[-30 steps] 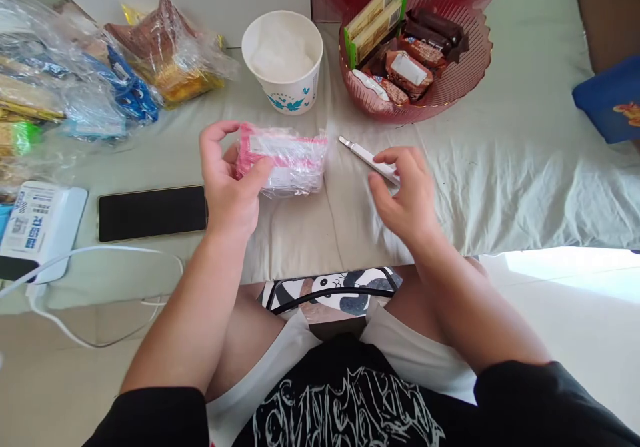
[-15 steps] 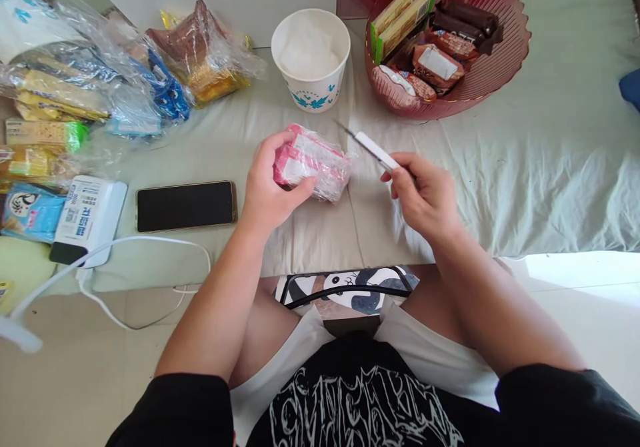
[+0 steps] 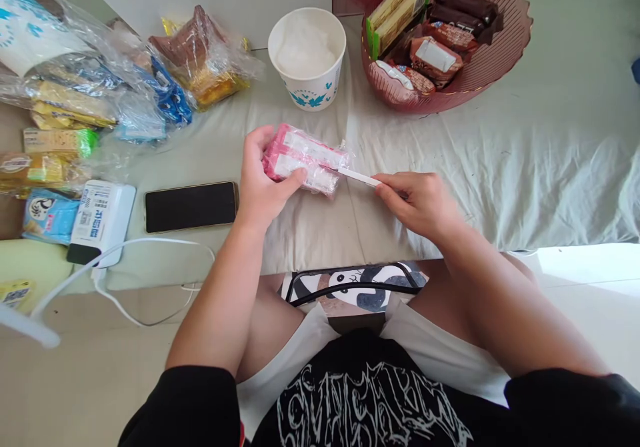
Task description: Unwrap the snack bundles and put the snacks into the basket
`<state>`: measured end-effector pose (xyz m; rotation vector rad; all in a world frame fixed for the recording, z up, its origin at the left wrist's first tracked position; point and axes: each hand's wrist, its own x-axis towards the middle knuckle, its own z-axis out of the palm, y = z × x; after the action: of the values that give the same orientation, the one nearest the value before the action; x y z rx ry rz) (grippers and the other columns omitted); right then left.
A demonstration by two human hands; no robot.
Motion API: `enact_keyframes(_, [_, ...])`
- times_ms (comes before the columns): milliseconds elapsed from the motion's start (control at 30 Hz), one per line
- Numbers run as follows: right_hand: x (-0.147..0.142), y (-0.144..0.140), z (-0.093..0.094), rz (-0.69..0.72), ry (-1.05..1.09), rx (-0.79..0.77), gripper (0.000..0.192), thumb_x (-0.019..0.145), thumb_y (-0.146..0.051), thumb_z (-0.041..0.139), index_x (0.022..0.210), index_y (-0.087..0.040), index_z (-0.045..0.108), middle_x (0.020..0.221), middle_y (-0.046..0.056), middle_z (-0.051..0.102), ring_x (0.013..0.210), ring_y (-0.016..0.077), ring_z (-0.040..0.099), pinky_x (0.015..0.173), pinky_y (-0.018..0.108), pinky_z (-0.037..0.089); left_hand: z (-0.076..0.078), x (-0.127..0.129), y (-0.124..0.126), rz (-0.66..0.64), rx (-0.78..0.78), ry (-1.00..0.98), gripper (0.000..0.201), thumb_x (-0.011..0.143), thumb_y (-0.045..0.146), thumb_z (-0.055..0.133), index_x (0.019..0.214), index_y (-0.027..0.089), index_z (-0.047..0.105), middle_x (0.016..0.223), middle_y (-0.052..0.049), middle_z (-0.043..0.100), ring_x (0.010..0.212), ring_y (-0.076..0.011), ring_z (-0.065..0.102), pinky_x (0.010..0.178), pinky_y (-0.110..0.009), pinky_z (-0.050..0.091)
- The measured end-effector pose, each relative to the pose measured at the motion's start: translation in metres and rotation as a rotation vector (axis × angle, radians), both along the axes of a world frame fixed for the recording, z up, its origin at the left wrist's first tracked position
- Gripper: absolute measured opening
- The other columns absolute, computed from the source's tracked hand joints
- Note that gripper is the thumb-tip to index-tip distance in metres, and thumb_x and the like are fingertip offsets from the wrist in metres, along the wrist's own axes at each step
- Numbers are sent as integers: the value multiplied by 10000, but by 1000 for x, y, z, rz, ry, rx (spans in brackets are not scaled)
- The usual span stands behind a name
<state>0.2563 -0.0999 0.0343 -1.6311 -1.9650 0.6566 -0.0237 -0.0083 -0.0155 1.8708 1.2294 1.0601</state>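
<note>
My left hand is closed around the left end of a pink and white package in clear plastic film, thumb on top. In my right hand is a slim white knife, gripped between thumb and fingers. Its thin dark blade points left and meets the wrapped package near its right end; how deep the tip goes I cannot tell. Just beyond the package stands a white paper bucket with blue leaf prints and a whitish liner inside.
A red ribbed bowl of wrapped snacks stands at the back right. To the left are a black phone, a white power bank with a white cable, and bagged snacks. The cloth-covered surface ends before my lap.
My right hand has brought the knife down and left, from above the package onto its right end. The package has turned and shifted slightly left in my left hand.
</note>
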Motion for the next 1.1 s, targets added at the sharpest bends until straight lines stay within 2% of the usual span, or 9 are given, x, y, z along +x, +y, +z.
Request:
enact_keyframes(167, [34, -13, 6, -93, -17, -90, 271, 941, -319, 550, 859, -210, 784, 645, 16, 642, 565, 150, 530, 570, 292, 360, 4, -2, 0, 44, -35, -11, 784, 734, 452, 867, 1394, 301, 473, 1380, -104, 613, 1247, -310, 640, 1082, -487, 535])
enact_keyframes(300, [47, -12, 1, -275, -71, 6, 233, 922, -321, 569, 979, -216, 769, 766, 49, 709, 600, 179, 568, 600, 321, 409, 8, 1, 0, 93, -24, 4, 591, 771, 425, 835, 1278, 271, 573, 1355, -87, 626, 1268, -295, 621, 1120, -466, 500])
enact_keyframes(433, [43, -3, -14, -354, -223, 116, 226, 904, -311, 575, 1046, -219, 725, 947, 113, 738, 798, 269, 643, 737, 408, 494, 11, 5, 0, 138, -54, 17, 471, 725, 370, 865, 1115, 229, 641, 1339, -87, 642, 1267, -265, 622, 1113, -397, 490])
enact_keyframes(533, [36, 1, -22, -377, -299, 188, 245, 904, -304, 573, 1090, -212, 703, 1055, 151, 722, 984, 344, 646, 883, 522, 506, 18, 11, -3, 156, -127, -9, 336, 736, 309, 834, 1004, 210, 656, 1215, -63, 699, 1081, -204, 676, 959, -322, 544])
enact_keyframes(667, [19, -1, -21, -172, -146, 286, 386, 893, -313, 598, 1264, -212, 635, 1253, 158, 675, 1158, 349, 625, 1010, 558, 505, 30, 22, -13, 162, -250, -137, 131, 799, 282, 744, 801, 201, 642, 833, -2, 675, 710, -120, 600, 662, -241, 501])
enact_keyframes(800, [-1, -4, -15, 45, -3, 282, 573, 844, -259, 605, 1412, -226, 543, 1335, 126, 667, 1231, 319, 625, 1034, 511, 531, 38, 29, -20, 81, -445, -349, 147, 822, 276, 700, 726, 203, 615, 670, 19, 568, 602, -110, 532, 566, -233, 444])
enact_keyframes(867, [-6, -4, -14, 32, 26, 284, 503, 837, -200, 577, 1338, -240, 605, 1194, 95, 715, 1134, 291, 663, 992, 488, 548, 40, 29, -21, 98, -491, -390, 125, 803, 228, 692, 710, 202, 612, 660, 18, 567, 600, -110, 536, 559, -229, 441])
enact_keyframes(967, [-3, -3, -14, -31, 82, 334, 248, 849, -159, 557, 1028, -243, 706, 969, 59, 705, 946, 245, 675, 880, 441, 561, 42, 25, -17, 217, -489, -380, 116, 792, 177, 656, 692, 203, 604, 635, 21, 570, 585, -109, 539, 544, -226, 434])
enact_keyframes(1100, [13, -2, -13, -173, 76, 358, 149, 825, -130, 553, 808, -229, 662, 882, 50, 656, 867, 222, 654, 836, 418, 539, 39, 16, -12, 355, -453, -278, 108, 799, 175, 632, 698, 202, 604, 619, 20, 585, 574, -120, 563, 535, -242, 435])
